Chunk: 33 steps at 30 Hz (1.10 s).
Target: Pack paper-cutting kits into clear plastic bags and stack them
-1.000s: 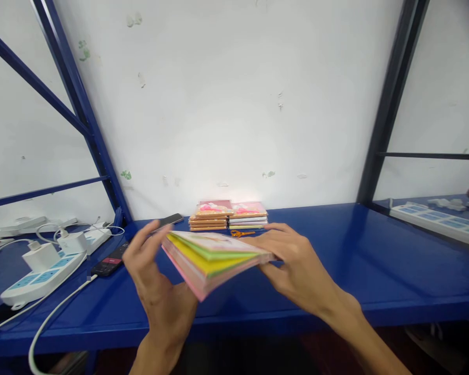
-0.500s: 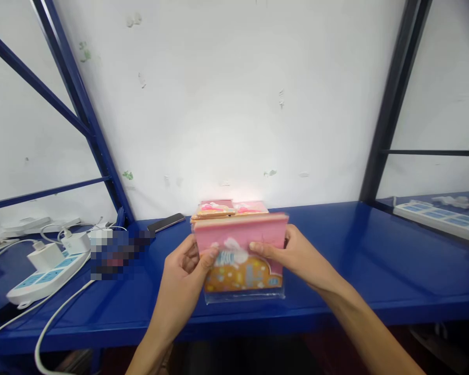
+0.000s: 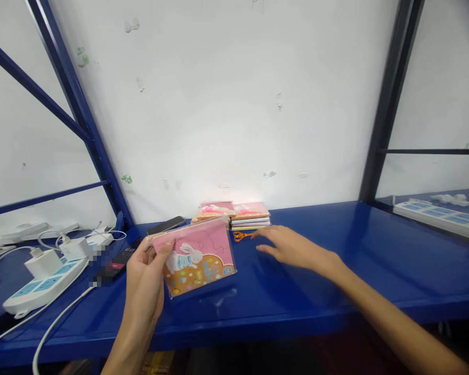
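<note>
My left hand [image 3: 146,265] grips a thin pink and orange booklet-like pack [image 3: 201,260] by its left edge, thumb on the front. A white rabbit is printed on it, and clear plastic wraps it. The pack is tilted and held above the blue table. My right hand [image 3: 287,247] has its fingers apart over the tabletop, with the fingertips at a small pair of orange scissors [image 3: 241,236]; whether they touch is unclear. Behind the held pack lie two stacks of similar packs, a left stack [image 3: 217,208] and a right stack [image 3: 252,210].
On the blue table [image 3: 316,271], a dark phone [image 3: 166,225] lies left of the stacks. A second phone [image 3: 121,259], partly pixelated, rests nearer. A white power strip [image 3: 42,286] with chargers and cables fills the left side. Another strip [image 3: 441,219] is beyond the right post.
My right hand has let go of the pack and moved to the orange scissors, which now show. My left hand has carried the pack leftward and tilted it.
</note>
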### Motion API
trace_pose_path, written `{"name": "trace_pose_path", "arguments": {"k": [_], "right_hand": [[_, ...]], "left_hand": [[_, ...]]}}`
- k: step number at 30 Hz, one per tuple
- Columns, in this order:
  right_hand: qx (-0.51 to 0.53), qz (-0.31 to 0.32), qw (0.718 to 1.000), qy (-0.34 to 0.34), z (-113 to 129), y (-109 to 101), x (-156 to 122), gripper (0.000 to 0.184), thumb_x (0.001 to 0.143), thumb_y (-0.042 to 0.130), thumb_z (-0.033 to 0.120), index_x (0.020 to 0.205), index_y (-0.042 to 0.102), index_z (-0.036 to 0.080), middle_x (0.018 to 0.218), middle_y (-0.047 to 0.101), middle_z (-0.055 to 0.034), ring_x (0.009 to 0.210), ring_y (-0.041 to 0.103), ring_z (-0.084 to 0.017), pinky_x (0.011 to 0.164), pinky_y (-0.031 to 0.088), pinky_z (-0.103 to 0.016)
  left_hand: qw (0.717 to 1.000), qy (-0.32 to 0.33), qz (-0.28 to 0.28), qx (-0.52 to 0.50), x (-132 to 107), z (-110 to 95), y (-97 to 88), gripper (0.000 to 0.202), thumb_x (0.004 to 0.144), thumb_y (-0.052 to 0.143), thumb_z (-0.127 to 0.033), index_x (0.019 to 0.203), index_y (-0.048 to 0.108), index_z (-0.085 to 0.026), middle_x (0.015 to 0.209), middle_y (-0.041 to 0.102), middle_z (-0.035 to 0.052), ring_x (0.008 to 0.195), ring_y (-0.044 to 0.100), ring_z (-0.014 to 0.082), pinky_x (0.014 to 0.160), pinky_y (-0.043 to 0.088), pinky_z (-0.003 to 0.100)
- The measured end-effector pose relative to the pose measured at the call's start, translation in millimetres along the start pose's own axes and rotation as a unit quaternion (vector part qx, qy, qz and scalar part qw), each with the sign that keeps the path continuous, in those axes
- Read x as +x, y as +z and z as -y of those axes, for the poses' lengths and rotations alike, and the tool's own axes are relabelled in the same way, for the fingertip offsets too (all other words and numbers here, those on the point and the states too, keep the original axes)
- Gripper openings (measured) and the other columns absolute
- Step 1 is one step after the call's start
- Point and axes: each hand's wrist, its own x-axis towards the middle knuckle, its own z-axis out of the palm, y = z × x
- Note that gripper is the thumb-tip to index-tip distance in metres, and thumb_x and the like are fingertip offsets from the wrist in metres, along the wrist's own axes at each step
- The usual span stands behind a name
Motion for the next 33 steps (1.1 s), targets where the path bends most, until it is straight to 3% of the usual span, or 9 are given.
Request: {"name": "trace_pose_path", "arguments": {"k": [4,9,13,17,22,33], "right_hand": [[-0.038,0.039,0.999,0.002,-12,14,46,0.031,0.098,0.062,0.033,0.126,0.071,0.022,0.128,0.073,-0.0101,0.119,0.067,-0.028,0.1,0.05,-0.036],[-0.084,0.049,0.993,0.07,-18,47,77,0.042,0.105,0.05,0.043,0.12,0.069,0.008,0.128,0.069,-0.025,0.12,0.065,-0.034,0.101,0.047,-0.045],[-0.057,0.11,0.99,0.07,-36,55,78,0.045,0.101,0.053,0.052,0.105,0.073,0.013,0.102,0.076,-0.0137,0.09,0.07,-0.025,0.08,0.052,-0.037],[-0.012,0.143,0.988,0.05,-51,50,75,0.044,0.099,0.053,0.053,0.094,0.075,0.015,0.087,0.075,-0.0089,0.076,0.064,-0.022,0.062,0.043,-0.029],[0.048,0.163,0.984,0.055,-46,48,74,0.035,0.094,0.06,0.047,0.088,0.073,0.015,0.073,0.068,-0.0042,0.066,0.057,-0.018,0.055,0.038,-0.026],[0.135,0.201,0.97,0.025,-19,30,60,0.02,0.082,0.073,0.037,0.072,0.068,0.019,0.058,0.062,0.0008,0.053,0.053,-0.015,0.053,0.039,-0.027]], "left_hand": [[1.0,0.005,0.015,0.026,0,14,3.3,0.038,0.072,0.086,-0.039,0.097,0.069,-0.017,0.091,0.075,0.0025,0.09,0.07,0.0226,0.081,0.056,0.031],[0.997,0.013,0.046,0.053,-6,21,6.3,0.036,0.08,0.08,-0.044,0.102,0.067,-0.018,0.096,0.074,0.0031,0.092,0.069,0.0223,0.081,0.053,0.029],[0.995,0.024,0.046,0.09,-7,17,6.6,0.037,0.082,0.076,-0.049,0.1,0.066,-0.018,0.096,0.071,0.0031,0.094,0.067,0.0214,0.082,0.051,0.028],[0.99,0.034,0.031,0.135,-6,15,9.0,0.04,0.082,0.074,-0.052,0.099,0.066,-0.017,0.101,0.07,0.0054,0.097,0.066,0.0232,0.081,0.051,0.029],[0.989,0.017,0.049,0.136,-5,16,7.9,0.044,0.081,0.076,-0.05,0.106,0.063,-0.017,0.099,0.072,0.0061,0.096,0.069,0.0257,0.082,0.053,0.032],[0.99,0.0,0.057,0.128,-4,17,6.1,0.044,0.08,0.077,-0.049,0.109,0.064,-0.018,0.105,0.075,0.0072,0.105,0.07,0.0288,0.087,0.054,0.035]]}}
